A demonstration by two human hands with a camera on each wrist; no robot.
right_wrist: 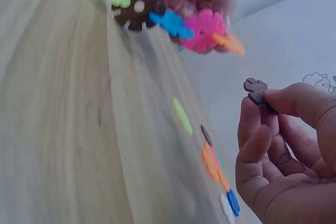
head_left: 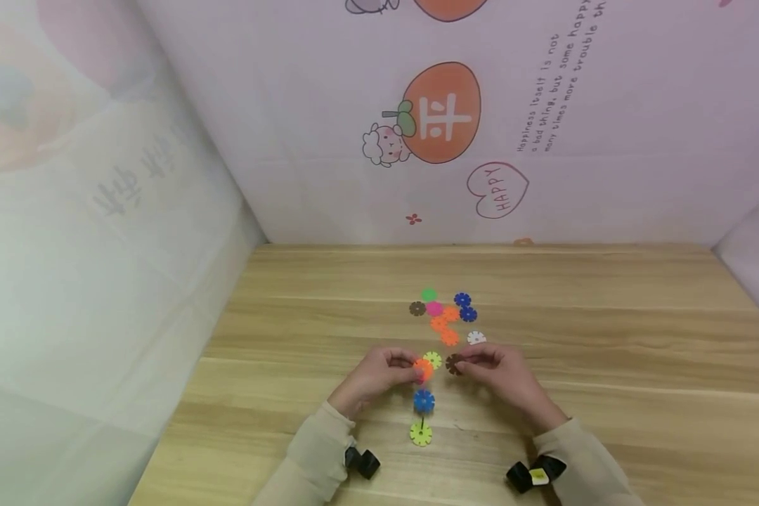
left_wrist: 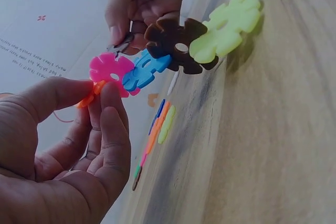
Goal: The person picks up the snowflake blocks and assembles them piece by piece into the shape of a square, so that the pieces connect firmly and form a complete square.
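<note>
Beige sleeves (head_left: 319, 450) come in nearest the camera, black blocks (head_left: 528, 476) strapped at the wrists, one with a small yellow label, and between them stands the chain (head_left: 424, 403)! It's a slotted stack of thin, plastic-looking discs with notched, petal-like rims: yellow-green disc (head_left: 414, 436) at the bottom, then brown disc (left_wrist: 168, 43), blue disc (left_wrist: 137, 77), pink disc (left_wrist: 110, 69) and, on top, orange disc (head_left: 423, 368). Left hand (head_left: 379, 372) has that orange one pinched between thumb and fingers, and the chain hangs or leans below it; whether its lowest disc touches wood is hard to say. Over on the right, right hand (head_left: 504, 376) grips a loose brown piece (head_left: 452, 363) by its rim, just apart from the chain.

Just beyond lies a loose yellow-green piece (head_left: 433, 360), and a white piece (head_left: 476, 338) is partly hidden behind the right hand. Farther out, a flat cluster: three orange pieces (head_left: 439, 323), one pink, one brown, one green, with two dark blue pieces (head_left: 464, 307) to the right. All lie on the streaky wood-grain table (head_left: 291, 351).

Far back, the printed sheet (head_left: 303, 140) reads "HAPPY" inside a heart, and "Happiness itself is not a bad thing", its last line cut off; lettering on the left sheet (head_left: 133, 281) blurs away.
</note>
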